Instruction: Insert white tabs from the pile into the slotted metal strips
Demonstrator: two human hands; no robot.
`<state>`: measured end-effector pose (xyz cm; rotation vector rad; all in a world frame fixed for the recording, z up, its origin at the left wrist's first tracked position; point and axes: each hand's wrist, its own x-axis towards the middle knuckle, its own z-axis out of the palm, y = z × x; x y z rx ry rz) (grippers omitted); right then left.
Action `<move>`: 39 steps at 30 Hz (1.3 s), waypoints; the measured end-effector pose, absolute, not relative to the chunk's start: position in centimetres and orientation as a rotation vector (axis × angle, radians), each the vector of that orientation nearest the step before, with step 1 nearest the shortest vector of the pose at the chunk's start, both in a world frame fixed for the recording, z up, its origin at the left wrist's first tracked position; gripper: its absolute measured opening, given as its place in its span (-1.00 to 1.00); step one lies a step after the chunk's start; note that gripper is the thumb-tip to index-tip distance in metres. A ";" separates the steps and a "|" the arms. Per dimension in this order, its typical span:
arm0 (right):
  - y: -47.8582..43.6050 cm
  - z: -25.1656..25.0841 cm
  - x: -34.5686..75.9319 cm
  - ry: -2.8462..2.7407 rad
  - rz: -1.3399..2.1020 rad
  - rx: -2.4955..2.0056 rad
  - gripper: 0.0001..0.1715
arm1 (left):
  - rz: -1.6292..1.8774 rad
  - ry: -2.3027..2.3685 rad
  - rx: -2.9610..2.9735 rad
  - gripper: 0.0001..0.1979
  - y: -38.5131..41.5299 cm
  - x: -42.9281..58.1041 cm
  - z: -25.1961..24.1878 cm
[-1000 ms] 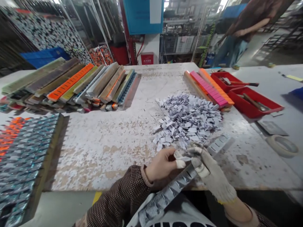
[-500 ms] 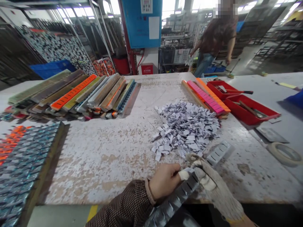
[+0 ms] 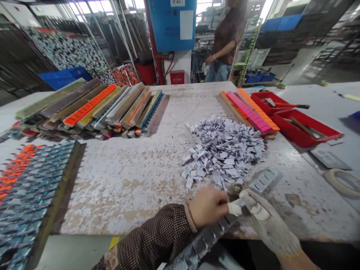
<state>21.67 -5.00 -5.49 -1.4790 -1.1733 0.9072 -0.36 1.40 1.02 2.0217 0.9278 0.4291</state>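
Observation:
My left hand [image 3: 208, 207] is bare apart from a white covering on a fingertip, and its fingers are closed in a pinch. Facing it, my right hand [image 3: 266, 219] wears a worn white knit glove with its fingers curled together. Between the fingertips of both hands shows a small white paper piece [image 3: 239, 202], partly hidden. Below them a dark grey slotted bar [image 3: 201, 245] slants up from the table's front edge, its upper end near the fingers. Just beyond lies a heap of white paper pieces [image 3: 225, 153]. A short light-grey slotted block [image 3: 264, 179] rests by the glove.
Stacked long bars [image 3: 112, 108] lie at the back left, with a board of grey and orange filled strips [image 3: 36, 187] nearer. Pink and orange bars [image 3: 249, 112], red trays [image 3: 306, 129] and a tape roll [image 3: 341, 182] are on the right. A person [image 3: 225, 45] stands behind the table.
My hands have shifted slightly right, and the left now covers more of the bar's upper end. The person behind has moved left. The whole view has shifted a little.

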 end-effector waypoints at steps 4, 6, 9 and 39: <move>-4.6 -5.3 21.1 -1.257 0.822 -1.478 -0.56 | 0.328 1.301 2.154 -0.62 1.4 -0.5 0.5; -4.7 -5.0 20.3 -1.286 0.775 -1.490 -0.54 | 0.309 1.220 2.182 -0.71 1.1 -0.6 0.5; -4.7 -4.8 19.5 -1.349 0.730 -1.486 -0.50 | 0.335 1.018 2.193 -0.74 0.7 -0.5 0.8; -7.5 -2.6 18.3 -2.223 0.038 -1.226 -0.70 | 0.103 1.056 2.185 -0.61 -4.2 -4.1 1.2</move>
